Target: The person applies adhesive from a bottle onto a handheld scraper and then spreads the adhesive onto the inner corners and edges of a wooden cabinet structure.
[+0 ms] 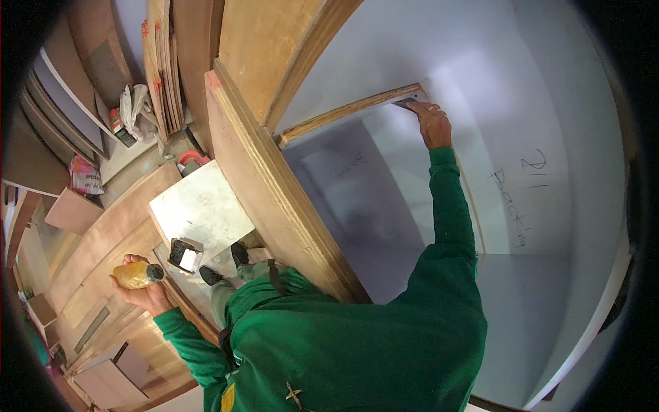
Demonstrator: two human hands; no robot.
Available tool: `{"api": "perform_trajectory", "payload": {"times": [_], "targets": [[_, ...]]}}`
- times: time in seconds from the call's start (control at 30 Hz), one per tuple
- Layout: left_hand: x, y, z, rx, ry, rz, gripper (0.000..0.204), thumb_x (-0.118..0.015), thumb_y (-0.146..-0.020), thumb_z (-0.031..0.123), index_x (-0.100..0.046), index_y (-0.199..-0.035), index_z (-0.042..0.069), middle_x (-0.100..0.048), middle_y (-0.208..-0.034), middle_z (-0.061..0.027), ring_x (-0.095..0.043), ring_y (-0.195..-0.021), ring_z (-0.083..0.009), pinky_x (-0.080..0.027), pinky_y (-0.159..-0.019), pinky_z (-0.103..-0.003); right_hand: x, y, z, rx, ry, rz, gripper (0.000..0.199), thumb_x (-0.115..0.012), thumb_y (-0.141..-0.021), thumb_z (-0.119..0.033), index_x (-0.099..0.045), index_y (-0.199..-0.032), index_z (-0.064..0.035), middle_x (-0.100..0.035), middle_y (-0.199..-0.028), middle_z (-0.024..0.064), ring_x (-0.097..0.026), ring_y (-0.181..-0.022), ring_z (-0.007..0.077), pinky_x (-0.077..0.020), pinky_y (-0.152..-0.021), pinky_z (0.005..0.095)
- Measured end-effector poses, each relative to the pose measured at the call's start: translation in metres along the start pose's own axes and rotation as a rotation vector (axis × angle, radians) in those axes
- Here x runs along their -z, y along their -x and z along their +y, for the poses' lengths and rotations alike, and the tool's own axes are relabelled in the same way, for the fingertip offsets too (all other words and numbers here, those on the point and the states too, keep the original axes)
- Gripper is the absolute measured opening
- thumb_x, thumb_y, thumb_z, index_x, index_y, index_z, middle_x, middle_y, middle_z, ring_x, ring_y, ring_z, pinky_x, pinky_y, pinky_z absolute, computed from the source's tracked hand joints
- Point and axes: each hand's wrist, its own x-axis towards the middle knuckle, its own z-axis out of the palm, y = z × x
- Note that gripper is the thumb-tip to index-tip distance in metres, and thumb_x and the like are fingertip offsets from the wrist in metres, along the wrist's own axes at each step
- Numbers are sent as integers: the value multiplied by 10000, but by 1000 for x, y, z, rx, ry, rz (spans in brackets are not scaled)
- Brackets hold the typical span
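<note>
My left hand (151, 298) is wrapped around a clear plastic bottle (132, 276) filled with something yellowish, its dark cap pointing right. The bottle is tilted on its side, low at the left. My right arm reaches up into a pale-lined cabinet (535, 123). There my right hand (434, 127) grips a small dark flat piece (405, 103), its kind not clear. That piece is at the far right corner of a shelf (357, 110) with a bare plywood front edge. My right fingertips are partly hidden behind the hand.
A thick plywood panel edge (288, 199) runs between me and the cabinet. To its left are a white-topped board (202, 206) and an open box (185, 255) of dark small pieces. Plywood strips (163, 75) lean at the back left. Loose panels (113, 374) lie lower left.
</note>
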Motion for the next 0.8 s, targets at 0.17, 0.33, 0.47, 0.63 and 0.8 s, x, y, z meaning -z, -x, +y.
{"api": "perform_trajectory", "payload": {"times": [0.17, 0.33, 0.47, 0.63, 0.8], "targets": [[-9, 5, -3, -2, -34, 50, 465, -698, -909, 338, -528, -1061, -67, -606, -1009, -199, -629, -925, -305, -572, -874, -411, -13, -1, -32, -20, -70, 199, 319, -605, -923, -38, -738, -1175, -181, -727, -1094, 78, -669, -982, 297, -535, -873, 400], [-8, -1, 0, 13, 18, 28, 464, -701, -904, 341, -532, -1050, -66, -605, -1007, -197, -634, -934, -306, -573, -879, -414, -35, 16, -73, -77, -38, 289, 386, -653, -856, -35, -731, -1186, -219, -718, -1102, 37, -656, -1031, 284, -535, -907, 419], [0, -4, 1, -11, 1, -9, 449, -701, -904, 336, -540, -1035, -62, -606, -1005, -196, -634, -936, -311, -572, -885, -414, -11, 12, -57, -38, -63, 169, 347, -612, -893, -53, -739, -1171, -217, -719, -1114, 44, -649, -1034, 288, -528, -912, 434], [3, -3, 4, 26, -3, 26, 425, -701, -906, 325, -544, -1023, -52, -601, -1000, -185, -623, -928, -307, -569, -890, -412, 3, -15, -49, -54, -40, 114, 310, -563, -928, -94, -748, -1146, -212, -722, -1111, 68, -651, -1039, 305, -525, -893, 451], [-3, 1, 0, -1, 42, 15, 433, -706, -902, 328, -538, -1022, -52, -600, -1003, -185, -624, -929, -306, -569, -893, -411, -13, -10, -27, 26, -107, 98, 303, -547, -939, -109, -752, -1133, -220, -725, -1105, 76, -666, -999, 314, -524, -886, 450]]}}
